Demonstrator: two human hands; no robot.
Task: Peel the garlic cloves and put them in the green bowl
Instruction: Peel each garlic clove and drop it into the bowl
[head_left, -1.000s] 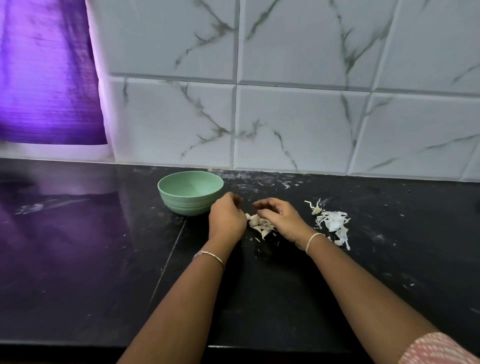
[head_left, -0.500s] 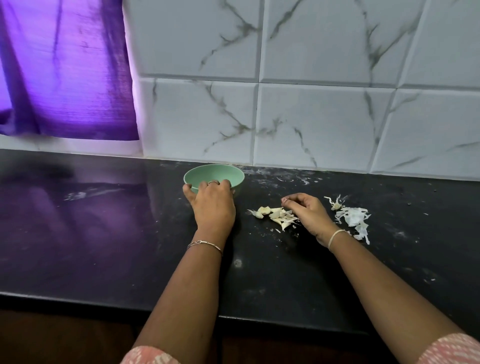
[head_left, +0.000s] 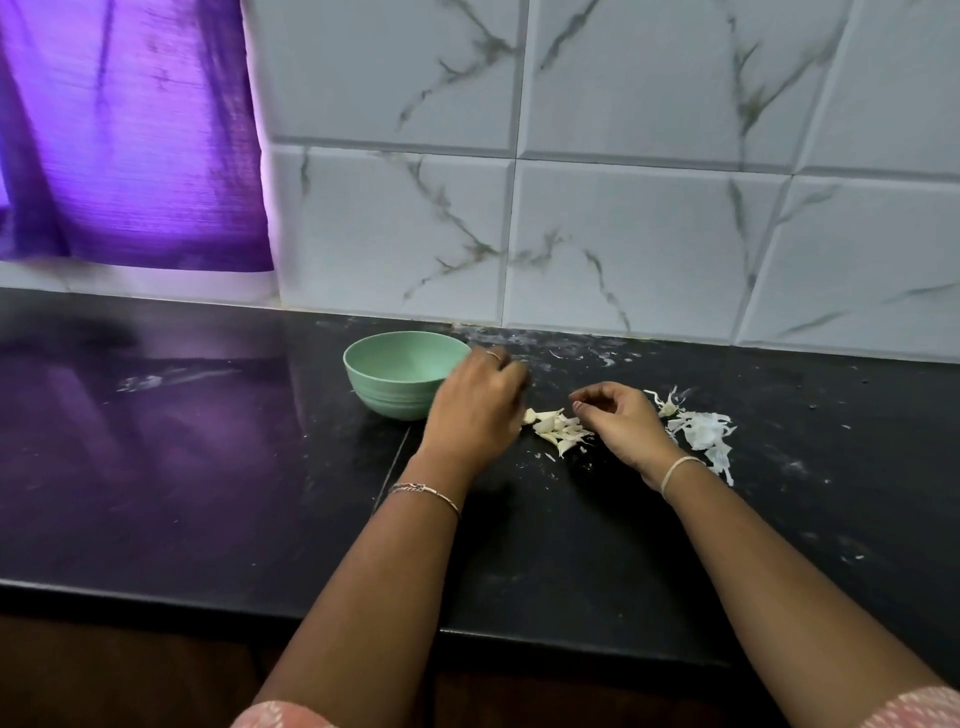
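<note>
Glossy, hard white wall tiles (head_left: 649, 244) with grey marble veining back a black polished worktop (head_left: 208, 467) flecked with pale debris. The green bowl (head_left: 387, 389) is matte and round with a ribbed base and stands near the wall; no clove shows in the visible part of its interior. The left hand (head_left: 475, 410) sits just right of the bowl, blurred, with its fingers hidden, so its grip cannot be determined. The right hand (head_left: 618, 428), further right of the bowl, has its fingertips curled together; whether they pinch anything cannot be determined. The garlic cloves (head_left: 558, 428) lie heaped right of the bowl, between the hands. They are judged light, firm and curved, with brittle papery skin, and best pinched at the pointed tip. Loose skins (head_left: 701, 434) lie farthest right of the bowl.
</note>
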